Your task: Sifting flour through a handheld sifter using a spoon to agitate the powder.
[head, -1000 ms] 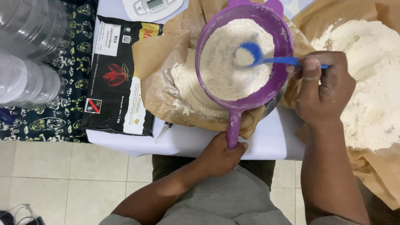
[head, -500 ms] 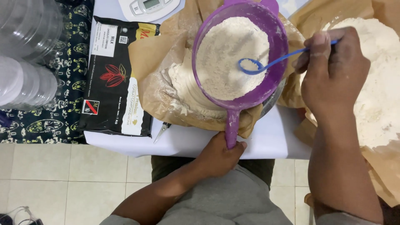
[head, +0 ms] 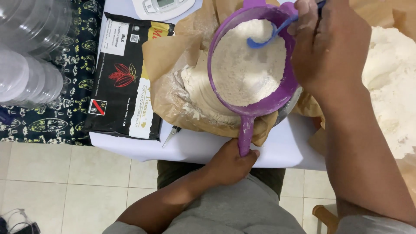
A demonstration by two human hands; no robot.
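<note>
Head view: left hand (head: 232, 162) closed around handle of purple sieve (head: 251, 104), held over brown-paper-lined bowl (head: 173, 86) of flour on white table (head: 203, 145). Right hand (head: 329, 47) gripping blue spoon (head: 264, 39), bowl end resting in sieve's flour. Black packet (head: 123, 78) just left of paper.

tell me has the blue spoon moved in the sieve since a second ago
Yes. The blue spoon has swung from the middle of the flour to the far rim of the purple sieve, with the right hand following.

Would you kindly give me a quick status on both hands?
Left hand grips purple sieve handle. Right hand holds blue spoon in the flour. Nothing blocking.
</note>
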